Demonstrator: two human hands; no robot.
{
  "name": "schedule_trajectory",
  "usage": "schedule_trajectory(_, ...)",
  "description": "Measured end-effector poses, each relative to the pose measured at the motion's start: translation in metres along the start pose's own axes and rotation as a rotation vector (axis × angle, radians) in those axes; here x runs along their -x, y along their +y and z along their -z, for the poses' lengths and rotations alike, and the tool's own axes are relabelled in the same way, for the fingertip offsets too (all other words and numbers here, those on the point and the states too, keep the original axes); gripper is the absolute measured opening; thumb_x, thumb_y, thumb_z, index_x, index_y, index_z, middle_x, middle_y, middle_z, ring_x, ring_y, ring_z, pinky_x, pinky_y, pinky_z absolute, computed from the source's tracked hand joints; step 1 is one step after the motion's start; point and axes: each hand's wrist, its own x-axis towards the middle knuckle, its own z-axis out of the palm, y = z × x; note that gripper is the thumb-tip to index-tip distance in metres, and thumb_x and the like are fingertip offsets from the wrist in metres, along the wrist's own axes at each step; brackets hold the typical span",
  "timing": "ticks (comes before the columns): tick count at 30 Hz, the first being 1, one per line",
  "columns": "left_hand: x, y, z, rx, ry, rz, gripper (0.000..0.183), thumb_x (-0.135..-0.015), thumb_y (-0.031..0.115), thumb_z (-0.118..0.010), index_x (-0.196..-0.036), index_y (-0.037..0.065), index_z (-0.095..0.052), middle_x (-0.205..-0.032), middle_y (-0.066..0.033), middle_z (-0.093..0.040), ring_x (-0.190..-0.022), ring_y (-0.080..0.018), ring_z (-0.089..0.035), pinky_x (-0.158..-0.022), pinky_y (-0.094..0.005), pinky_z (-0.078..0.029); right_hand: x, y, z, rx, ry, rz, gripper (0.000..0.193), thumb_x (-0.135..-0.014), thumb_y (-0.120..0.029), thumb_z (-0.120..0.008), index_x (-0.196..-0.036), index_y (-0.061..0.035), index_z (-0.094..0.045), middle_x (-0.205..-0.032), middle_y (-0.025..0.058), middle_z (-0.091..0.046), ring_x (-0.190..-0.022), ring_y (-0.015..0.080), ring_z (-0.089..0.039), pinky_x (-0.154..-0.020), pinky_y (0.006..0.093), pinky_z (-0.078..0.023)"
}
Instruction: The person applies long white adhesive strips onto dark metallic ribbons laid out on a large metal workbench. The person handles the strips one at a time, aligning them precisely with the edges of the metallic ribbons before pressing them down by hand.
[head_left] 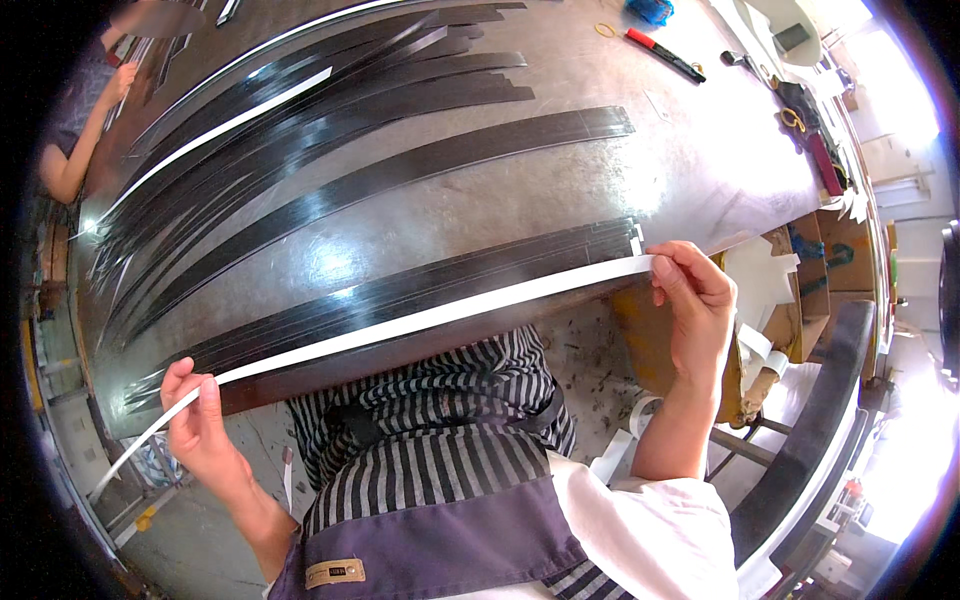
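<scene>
The white strip (430,316) was stretched along the near edge of the table (560,190), in front of it and slanting down to the left. The left hand (205,435) had it pinched between thumb and fingers by the near left corner, a loose tail running on past the grip; that tail seemed to hang beyond the corner, though the view bent badly there. The right hand (700,300) had thumb and fingers closed on its other end, near the right end of a black bundle (450,278) lying along the near edge. Behind this bundle lay a black band (480,146), and toward the far left corner a fan of black strips (330,120) with a second white strip (265,106) on top. A marker (665,55) lay toward the far right corner, and a co-worker's hand (122,78) showed at the left edge.
</scene>
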Motion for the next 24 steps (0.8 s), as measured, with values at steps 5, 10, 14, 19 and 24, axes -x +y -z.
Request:
schedule_trajectory(5, 0.003, -0.001, -0.007, -0.080, -0.032, 0.000, 0.005, -0.088, -0.002, -0.067, -0.091, -0.005, -0.065, -0.117, -0.0082, -0.057, -0.101, -0.0132, -0.054, -0.090, -0.0266, -0.043, -0.002, 0.000, -0.011, 0.138, 0.103, -0.130, 0.012, -0.084, -0.004, -0.073, -0.095, -0.0004, -0.073, -0.075, -0.0017, -0.064, -0.062, 0.0030, -0.050, -0.054, 0.0188, -0.038)
schedule_trajectory(10, 0.004, -0.003, -0.008, -0.140, -0.041, 0.013, 0.006, -0.088, -0.001, -0.068, -0.089, -0.006, -0.064, -0.115, -0.0076, -0.057, -0.100, -0.0135, -0.055, -0.088, -0.0267, -0.044, -0.004, 0.002, -0.017, 0.213, 0.132, -0.125, 0.015, -0.081, -0.004, -0.077, -0.094, 0.0008, -0.071, -0.073, -0.0007, -0.065, -0.064, 0.0044, -0.054, -0.057, 0.0192, -0.044)
schedule_trajectory(14, 0.006, 0.000, -0.010, -0.210, -0.051, -0.010, 0.008, -0.088, 0.000, -0.068, -0.088, -0.007, -0.064, -0.113, -0.0076, -0.058, -0.100, -0.0138, -0.055, -0.089, -0.0268, -0.044, -0.003, 0.003, -0.017, 0.231, 0.154, -0.141, 0.016, -0.080, -0.005, -0.078, -0.093, 0.0009, -0.071, -0.072, 0.0002, -0.065, -0.063, 0.0045, -0.055, -0.056, 0.0196, -0.044)
schedule_trajectory(19, 0.007, -0.002, -0.011, -0.185, -0.039, -0.022, 0.008, -0.088, 0.000, -0.068, -0.088, -0.007, -0.064, -0.113, -0.0078, -0.059, -0.100, -0.0138, -0.055, -0.089, -0.0273, -0.044, -0.004, 0.001, -0.019, 0.239, 0.165, -0.161, 0.015, -0.080, -0.005, -0.078, -0.091, 0.0011, -0.071, -0.069, 0.0001, -0.064, -0.059, 0.0044, -0.055, -0.053, 0.0198, -0.044)
schedule_trajectory(24, 0.008, 0.003, -0.014, -0.203, -0.037, -0.032, 0.008, -0.088, 0.000, -0.069, -0.089, -0.007, -0.064, -0.113, -0.0078, -0.059, -0.099, -0.0135, -0.056, -0.088, -0.0270, -0.045, -0.004, 0.000, -0.019, 0.273, 0.165, -0.140, 0.015, -0.080, -0.006, -0.079, -0.090, 0.0012, -0.071, -0.069, 0.0013, -0.065, -0.058, 0.0046, -0.055, -0.051, 0.0201, -0.044)
